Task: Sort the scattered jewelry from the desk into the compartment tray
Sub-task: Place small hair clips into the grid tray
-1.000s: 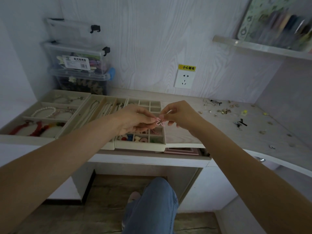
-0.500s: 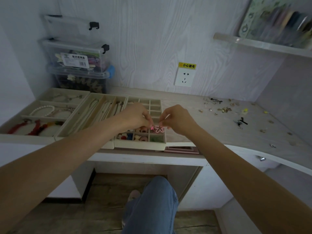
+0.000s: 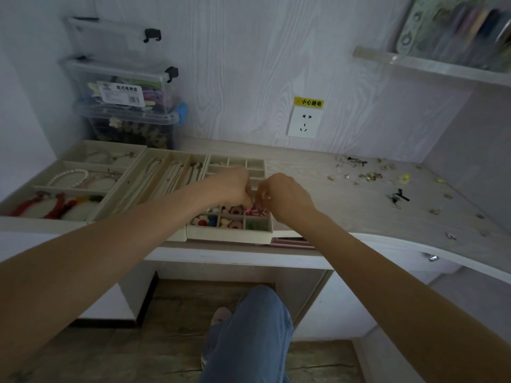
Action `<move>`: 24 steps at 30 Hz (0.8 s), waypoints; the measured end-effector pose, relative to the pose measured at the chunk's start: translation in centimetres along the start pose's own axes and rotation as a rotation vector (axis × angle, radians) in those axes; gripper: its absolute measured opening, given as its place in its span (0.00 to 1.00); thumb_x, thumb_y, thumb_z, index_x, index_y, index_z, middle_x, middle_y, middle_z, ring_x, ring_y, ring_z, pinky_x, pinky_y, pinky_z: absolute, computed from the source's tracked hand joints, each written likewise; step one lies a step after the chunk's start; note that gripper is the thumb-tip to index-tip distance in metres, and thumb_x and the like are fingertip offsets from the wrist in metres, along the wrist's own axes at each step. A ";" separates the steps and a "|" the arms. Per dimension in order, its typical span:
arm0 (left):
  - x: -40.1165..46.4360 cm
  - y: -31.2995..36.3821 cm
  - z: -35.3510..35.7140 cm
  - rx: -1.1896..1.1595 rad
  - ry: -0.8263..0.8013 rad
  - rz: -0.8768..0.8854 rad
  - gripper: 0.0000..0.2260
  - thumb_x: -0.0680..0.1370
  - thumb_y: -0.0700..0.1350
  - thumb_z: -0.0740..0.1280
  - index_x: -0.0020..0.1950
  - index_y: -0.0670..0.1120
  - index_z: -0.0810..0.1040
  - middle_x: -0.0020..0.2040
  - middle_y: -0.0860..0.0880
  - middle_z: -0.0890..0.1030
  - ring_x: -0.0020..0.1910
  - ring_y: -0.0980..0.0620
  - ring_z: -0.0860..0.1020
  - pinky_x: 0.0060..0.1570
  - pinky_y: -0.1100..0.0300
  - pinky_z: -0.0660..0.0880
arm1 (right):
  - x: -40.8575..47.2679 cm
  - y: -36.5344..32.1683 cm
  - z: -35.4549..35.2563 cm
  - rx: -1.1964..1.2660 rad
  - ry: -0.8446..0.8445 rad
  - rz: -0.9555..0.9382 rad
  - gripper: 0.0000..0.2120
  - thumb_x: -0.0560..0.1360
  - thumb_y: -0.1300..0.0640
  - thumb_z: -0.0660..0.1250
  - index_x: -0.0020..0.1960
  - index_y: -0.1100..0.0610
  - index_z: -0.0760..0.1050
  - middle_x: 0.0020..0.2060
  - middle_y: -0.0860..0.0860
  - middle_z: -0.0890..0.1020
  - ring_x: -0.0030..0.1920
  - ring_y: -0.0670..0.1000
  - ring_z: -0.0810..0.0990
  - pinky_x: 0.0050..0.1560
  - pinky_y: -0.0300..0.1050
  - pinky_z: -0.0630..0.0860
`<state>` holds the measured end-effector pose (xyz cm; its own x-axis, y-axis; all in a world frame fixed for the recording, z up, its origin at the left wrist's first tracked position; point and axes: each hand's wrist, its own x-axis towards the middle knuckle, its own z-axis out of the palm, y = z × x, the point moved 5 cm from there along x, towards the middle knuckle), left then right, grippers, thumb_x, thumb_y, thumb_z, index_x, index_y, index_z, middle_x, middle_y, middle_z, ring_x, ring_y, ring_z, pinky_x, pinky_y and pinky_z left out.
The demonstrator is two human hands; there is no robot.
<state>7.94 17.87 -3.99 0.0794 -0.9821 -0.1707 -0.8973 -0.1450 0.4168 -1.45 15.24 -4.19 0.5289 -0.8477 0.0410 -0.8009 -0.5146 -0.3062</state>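
Note:
The beige compartment tray (image 3: 229, 238) sits at the desk's front edge, its small cells holding coloured earrings and beads. My left hand (image 3: 228, 186) and my right hand (image 3: 286, 196) meet over its right front corner. Both sets of fingertips pinch a pair of pink earrings (image 3: 258, 212), which hang low inside a cell in the tray's right column. Scattered jewelry (image 3: 369, 176) lies on the desk to the right, apart from both hands. A black hair clip (image 3: 399, 195) lies among it.
Two larger beige trays hold necklaces (image 3: 171, 175) and bracelets (image 3: 69, 178) on the left. Stacked clear storage boxes (image 3: 124, 92) stand against the wall behind them. A wall socket (image 3: 304, 125) and a shelf (image 3: 431, 66) are above the desk. My leg (image 3: 249, 335) is under it.
Both hands have moved down and slightly away from me, carrying the pink earrings from mid-air into the tray's right front cell.

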 end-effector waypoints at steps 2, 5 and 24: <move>0.2 0.2 -0.1 0.018 -0.004 -0.019 0.09 0.74 0.42 0.69 0.50 0.38 0.81 0.42 0.43 0.80 0.41 0.49 0.77 0.44 0.58 0.74 | 0.0 -0.2 -0.3 -0.058 0.022 0.001 0.07 0.74 0.61 0.67 0.50 0.59 0.81 0.53 0.55 0.78 0.49 0.56 0.79 0.48 0.47 0.75; 0.3 0.8 0.0 0.058 -0.002 -0.043 0.08 0.73 0.42 0.70 0.46 0.39 0.77 0.36 0.47 0.76 0.37 0.51 0.75 0.45 0.59 0.73 | -0.2 -0.4 -0.5 -0.122 0.014 0.005 0.08 0.74 0.60 0.67 0.53 0.59 0.79 0.53 0.56 0.77 0.50 0.56 0.78 0.45 0.46 0.72; 0.3 0.7 0.2 0.135 0.068 -0.016 0.11 0.72 0.43 0.72 0.51 0.41 0.77 0.42 0.47 0.77 0.43 0.51 0.76 0.44 0.60 0.72 | -0.4 0.4 -0.9 -0.064 0.009 0.048 0.09 0.76 0.59 0.66 0.55 0.58 0.78 0.48 0.54 0.80 0.46 0.54 0.79 0.46 0.48 0.76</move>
<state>7.25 17.53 -3.95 0.1193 -0.9863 -0.1141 -0.9457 -0.1479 0.2895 -2.21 15.25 -3.46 0.4871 -0.8726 0.0361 -0.8417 -0.4801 -0.2470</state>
